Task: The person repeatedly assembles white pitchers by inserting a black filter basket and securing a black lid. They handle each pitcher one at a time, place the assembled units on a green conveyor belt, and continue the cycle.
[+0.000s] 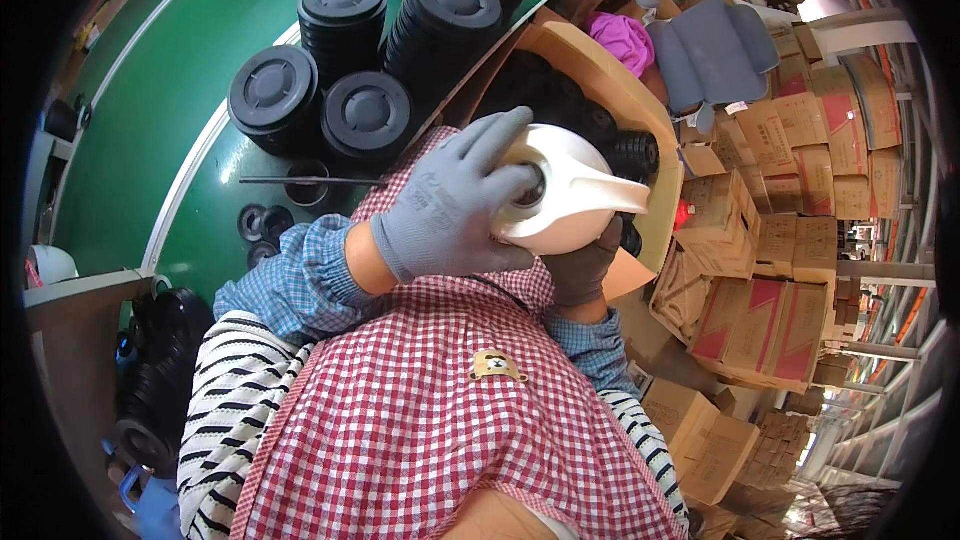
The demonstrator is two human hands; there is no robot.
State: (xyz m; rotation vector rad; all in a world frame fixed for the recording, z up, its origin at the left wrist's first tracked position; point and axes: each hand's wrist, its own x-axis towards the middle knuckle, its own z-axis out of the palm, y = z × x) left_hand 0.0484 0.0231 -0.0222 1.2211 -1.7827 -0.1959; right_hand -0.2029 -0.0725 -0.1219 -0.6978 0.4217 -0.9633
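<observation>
Between my hands is a rounded white plastic jug-shaped part (575, 195). It has a round opening near its top and a long tapering arm that points right. My left hand (440, 205), in a grey glove, is closed on its left side, with fingers at the opening. Whether a small piece is pinched there cannot be made out. Beneath the lower right side my right hand (582, 265), in a darker grey glove, grips the part. Much of that hand is hidden. Left of my left hand, a thin dark rod (310, 180) lies across a black ring (307, 195).
Stacks of black round discs (368, 112) stand on the green table (185, 60). Small black rings (262, 223) lie nearby. An open cardboard box (668, 180) of black parts is beyond my hands. Farther right are a grey chair (710, 50) and piled cartons (765, 330).
</observation>
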